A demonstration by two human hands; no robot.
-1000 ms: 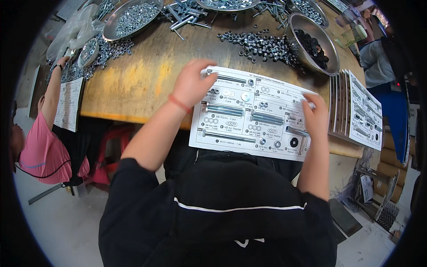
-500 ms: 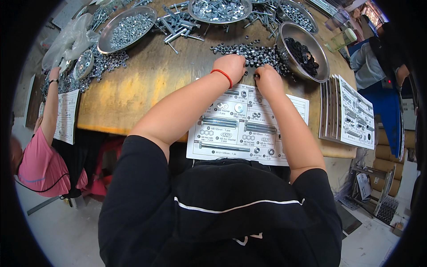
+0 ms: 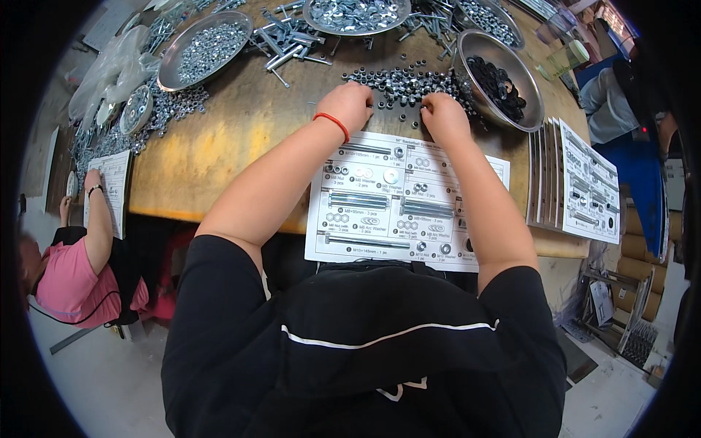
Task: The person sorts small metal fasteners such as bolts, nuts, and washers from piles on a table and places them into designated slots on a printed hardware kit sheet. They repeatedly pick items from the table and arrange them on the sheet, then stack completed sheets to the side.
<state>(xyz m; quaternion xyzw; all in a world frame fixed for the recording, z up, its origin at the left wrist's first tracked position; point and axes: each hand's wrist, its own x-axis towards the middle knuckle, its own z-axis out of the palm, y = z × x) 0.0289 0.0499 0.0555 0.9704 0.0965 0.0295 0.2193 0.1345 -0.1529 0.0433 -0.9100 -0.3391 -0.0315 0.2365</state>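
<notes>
Lying just beyond curled left hand (image 3: 349,106) and curled right hand (image 3: 446,118) — nuts (image 3: 406,87); can't tell what's gripped.

Widest lane: bare bench (image 3: 241,150) left of the left hand (image 3: 349,106), out to the left nut heap (image 3: 179,109). Gap between left and right hand (image 3: 445,117) passable, few loose nuts in it. Straight ahead blocked by dark nut pile (image 3: 398,84); beyond it, bolt heap (image 3: 292,47) and steel dish (image 3: 171,66). Right side tight: steel bowl (image 3: 527,84), then upright board stack (image 3: 588,179). Printed sheet (image 3: 358,219) lies flat, low.
</notes>
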